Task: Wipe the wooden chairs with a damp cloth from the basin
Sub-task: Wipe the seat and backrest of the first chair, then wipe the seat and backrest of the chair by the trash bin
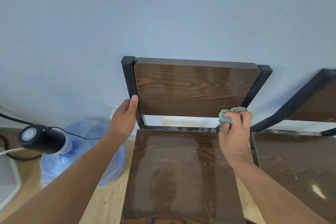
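Observation:
A dark wooden chair point(190, 89) with a black metal frame stands against the wall in front of me; its backrest and seat point(178, 172) look wet and glossy. My left hand point(124, 116) grips the left black post of the backrest. My right hand point(234, 129) is closed on a crumpled grey-green cloth point(230, 112), pressed at the lower right corner of the backrest, where the right post meets the rear crossbar. No basin is in view.
A second wooden chair point(300, 160) stands close on the right, with dusty specks on its seat. A large blue water bottle point(87, 151) with a black pump top point(41, 138) and cable sits on the wooden floor at the left. A pale wall is behind.

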